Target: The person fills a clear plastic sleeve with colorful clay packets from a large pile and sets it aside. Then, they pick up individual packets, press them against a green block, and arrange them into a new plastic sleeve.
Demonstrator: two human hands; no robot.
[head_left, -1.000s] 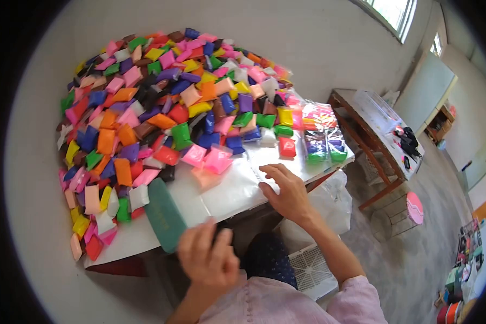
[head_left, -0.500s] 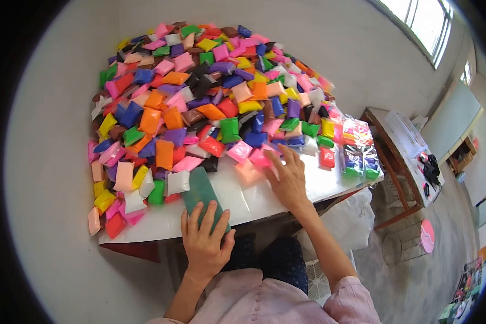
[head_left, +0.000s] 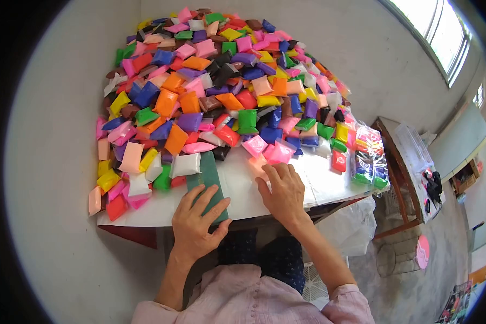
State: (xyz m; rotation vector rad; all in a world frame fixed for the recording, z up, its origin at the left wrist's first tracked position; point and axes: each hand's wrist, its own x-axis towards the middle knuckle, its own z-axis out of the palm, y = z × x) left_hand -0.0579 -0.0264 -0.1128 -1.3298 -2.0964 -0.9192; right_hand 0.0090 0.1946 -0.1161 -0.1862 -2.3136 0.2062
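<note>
My left hand [head_left: 198, 221] rests with spread fingers on a long green board [head_left: 210, 171] that reaches over the table's front edge. A white packet [head_left: 186, 165] lies beside the board's far end. My right hand [head_left: 282, 195] is held over the front of the white table, fingers apart and nothing in them. Its fingertips are close to a peach packet [head_left: 257, 165] and a bright pink packet [head_left: 280, 153]. A lighter pink packet [head_left: 254, 146] lies just beyond these, at the edge of a large heap of small coloured packets [head_left: 221, 92].
Clear bags of coloured packets [head_left: 370, 156] stand at the white table's [head_left: 313, 186] right end. A translucent plastic bag [head_left: 351, 229] hangs below. Farther right are a wooden table [head_left: 402, 178] and a wire stool with a pink top [head_left: 422, 251]. A wall [head_left: 59, 178] borders the left side.
My right hand has drawn back from the pink packet toward the table's front edge. My left hand stays on the green board. The whole view has shifted slightly.
</note>
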